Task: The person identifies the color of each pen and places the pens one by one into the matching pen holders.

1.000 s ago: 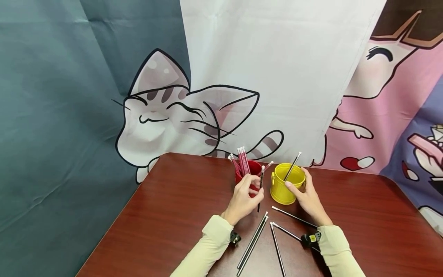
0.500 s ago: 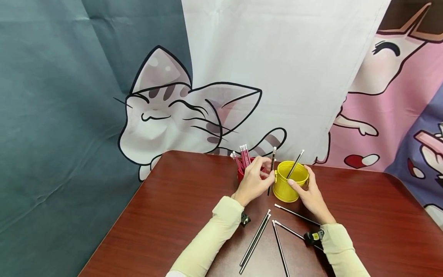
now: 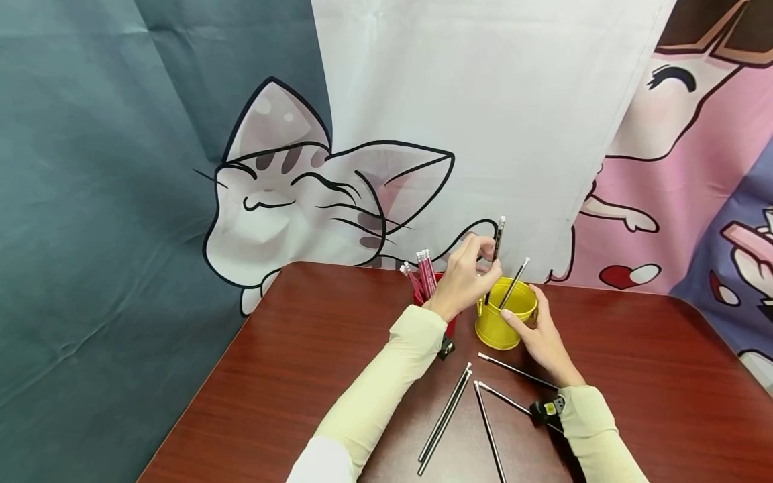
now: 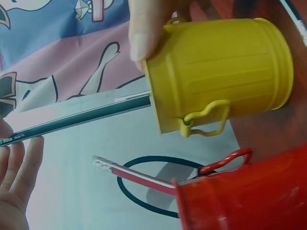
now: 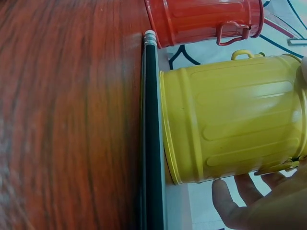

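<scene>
My left hand (image 3: 468, 276) pinches a black pencil (image 3: 498, 240), eraser end up, above a small yellow bucket (image 3: 496, 333). In the left wrist view the pencil's far end passes the bucket's rim (image 4: 156, 108). Another black pencil (image 3: 516, 282) leans inside that bucket. With thumb at the rim and fingers round the far side, my right hand (image 3: 543, 339) holds the bucket upright on the table. A red bucket (image 3: 451, 327) holding pink pencils (image 3: 428, 272) stands just left of it, partly hidden behind my left hand and wrist.
Several black pencils lie on the brown table (image 3: 290, 369): a close pair (image 3: 445, 421), a single one (image 3: 490, 433), and others (image 3: 519, 371) running under my right wrist. Behind the table's far edge hangs a cartoon-printed cloth (image 3: 386, 80).
My left hand has lifted the black pencil up and to the right, from in front of the red bucket to over the yellow one. The right hand keeps its hold on the yellow bucket.
</scene>
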`<act>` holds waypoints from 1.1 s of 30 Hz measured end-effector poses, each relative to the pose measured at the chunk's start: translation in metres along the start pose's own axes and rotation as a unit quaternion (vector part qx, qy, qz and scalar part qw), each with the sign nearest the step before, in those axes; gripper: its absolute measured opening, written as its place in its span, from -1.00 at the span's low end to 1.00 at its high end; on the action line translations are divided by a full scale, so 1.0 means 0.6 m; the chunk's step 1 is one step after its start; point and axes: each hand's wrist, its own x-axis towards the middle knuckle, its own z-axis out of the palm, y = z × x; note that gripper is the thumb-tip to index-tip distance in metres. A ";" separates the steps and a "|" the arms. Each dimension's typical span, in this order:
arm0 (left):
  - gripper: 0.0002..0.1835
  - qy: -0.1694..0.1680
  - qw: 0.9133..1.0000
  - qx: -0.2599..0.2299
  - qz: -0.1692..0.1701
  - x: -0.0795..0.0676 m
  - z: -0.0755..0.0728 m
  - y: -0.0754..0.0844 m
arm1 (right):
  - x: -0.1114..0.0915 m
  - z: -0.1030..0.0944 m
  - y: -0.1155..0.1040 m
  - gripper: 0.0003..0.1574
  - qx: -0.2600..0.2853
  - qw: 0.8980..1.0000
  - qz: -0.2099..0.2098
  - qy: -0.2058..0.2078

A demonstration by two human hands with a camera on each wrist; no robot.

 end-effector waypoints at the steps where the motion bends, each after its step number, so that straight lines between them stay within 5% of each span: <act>1: -0.74 0.001 1.000 0.003 0.002 0.004 0.001 0.000 | -0.002 -0.001 -0.006 -0.03 -0.001 1.000 0.001 -0.002; 11: -0.75 0.011 1.000 -0.006 -0.018 0.010 0.015 -0.011 | -0.015 -0.002 -0.049 -0.05 -0.015 1.000 0.004 -0.003; 24: -0.73 -0.017 0.999 -0.014 -0.048 -0.026 0.033 -0.019 | 0.003 0.003 0.014 -0.02 0.005 1.000 -0.007 0.004; 33: -0.73 -0.047 0.997 0.018 -0.056 -0.060 0.054 -0.017 | 0.006 0.004 0.019 -0.01 0.007 1.000 -0.013 0.008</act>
